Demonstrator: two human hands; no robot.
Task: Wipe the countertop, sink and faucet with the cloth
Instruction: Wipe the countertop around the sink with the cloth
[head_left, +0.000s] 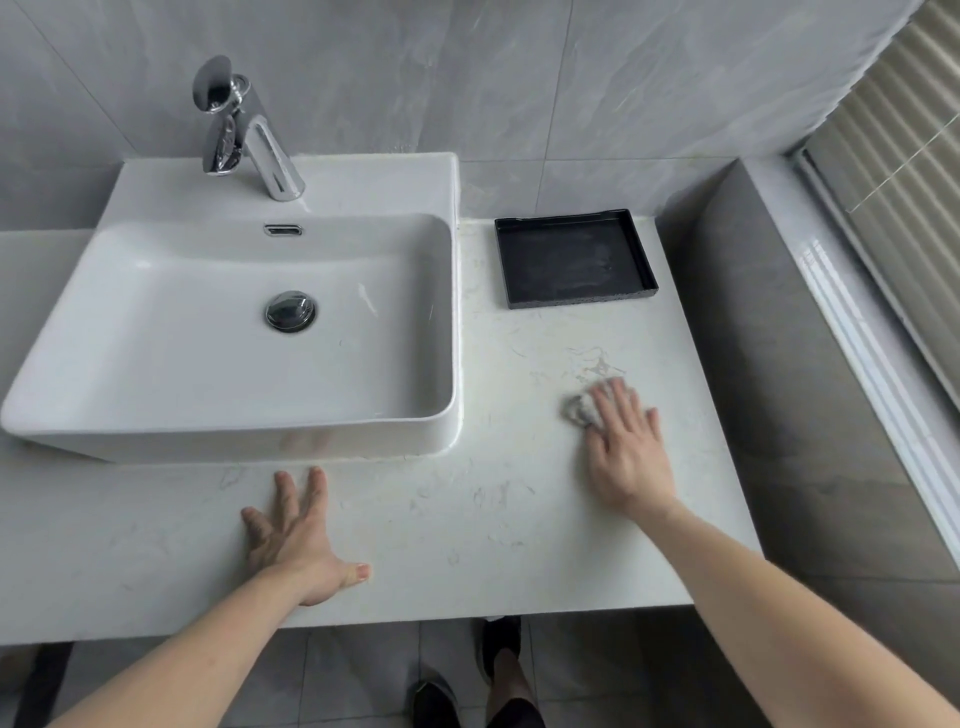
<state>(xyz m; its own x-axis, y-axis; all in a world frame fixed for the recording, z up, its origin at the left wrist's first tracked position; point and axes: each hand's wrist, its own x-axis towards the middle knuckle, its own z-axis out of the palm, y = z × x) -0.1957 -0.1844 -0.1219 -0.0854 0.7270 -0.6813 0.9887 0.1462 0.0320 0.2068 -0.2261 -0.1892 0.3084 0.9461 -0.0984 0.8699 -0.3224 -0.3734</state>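
Grey tiled walls back a pale stone table (415, 519) that carries a white sink (234, 332) with a chrome faucet (244, 135) behind the bowl. Your right hand (626, 452) lies flat on the bunched cloth (582, 408), fingers straight and pressing it onto the table right of the sink, just short of a faint stain; nothing is curled round it. Your left hand (296, 535) rests spread and empty on the table's front edge, likely bracing your lean. A black tray (574, 257) sits well back near the wall, clear of the wiping. Sink and faucet probably come later.
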